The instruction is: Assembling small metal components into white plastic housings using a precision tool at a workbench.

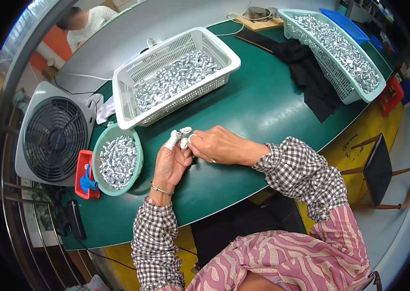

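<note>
Above the green table, my left hand (170, 166) and my right hand (222, 145) meet in front of me. White coverings wrap fingertips where the hands come together. My left fingers are bent and closed at the tips; whatever sits between them is too small to make out. Thumb and fingers of my right hand are pinched beside them, and a thin pale tip shows below that hand. Nearest to my left hand stands a round light-green basket (138, 169) full of small silvery metal parts (118, 162). Beyond both hands is a white rectangular basket (122, 104) with more such parts.
At the left, a fan (55, 138) stands by a red tray (83, 186) holding a blue object (87, 180). Far right is a pale-green basket (328, 72) of metal parts, beside a black cloth (311, 77). A chair (379, 169) stands right; another person (88, 26) sits beyond the partition.
</note>
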Available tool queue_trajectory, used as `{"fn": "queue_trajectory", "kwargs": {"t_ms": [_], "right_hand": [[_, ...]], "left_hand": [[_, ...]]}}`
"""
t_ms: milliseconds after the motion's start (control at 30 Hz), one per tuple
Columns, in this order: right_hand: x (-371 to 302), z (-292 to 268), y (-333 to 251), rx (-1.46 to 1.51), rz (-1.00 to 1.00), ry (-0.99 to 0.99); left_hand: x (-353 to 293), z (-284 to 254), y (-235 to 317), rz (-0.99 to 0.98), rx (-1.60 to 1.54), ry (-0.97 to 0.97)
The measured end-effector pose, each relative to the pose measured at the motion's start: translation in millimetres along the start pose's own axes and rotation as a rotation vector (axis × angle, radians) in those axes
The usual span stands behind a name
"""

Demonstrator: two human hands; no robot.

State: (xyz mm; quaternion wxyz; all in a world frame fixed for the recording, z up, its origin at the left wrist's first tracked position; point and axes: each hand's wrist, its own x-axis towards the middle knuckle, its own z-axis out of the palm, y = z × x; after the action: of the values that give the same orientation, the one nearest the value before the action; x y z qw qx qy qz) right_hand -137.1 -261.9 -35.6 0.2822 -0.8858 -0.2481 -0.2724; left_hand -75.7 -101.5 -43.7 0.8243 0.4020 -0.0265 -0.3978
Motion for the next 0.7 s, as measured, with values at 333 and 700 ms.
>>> {"fn": "queue_trajectory", "kwargs": {"t_ms": [333, 700], "right_hand": [[-1.1, 2.4, -16.5, -0.229, 0.012, -0.099], [25.3, 12.4, -10.8, 0.667, 0.468, 0.061]], "left_hand": [[-7.1, 22.3, 0.1, 0.111, 0.352, 0.115], [-2.0, 15.3, -8.5, 0.196, 0.176, 0.088]]}}
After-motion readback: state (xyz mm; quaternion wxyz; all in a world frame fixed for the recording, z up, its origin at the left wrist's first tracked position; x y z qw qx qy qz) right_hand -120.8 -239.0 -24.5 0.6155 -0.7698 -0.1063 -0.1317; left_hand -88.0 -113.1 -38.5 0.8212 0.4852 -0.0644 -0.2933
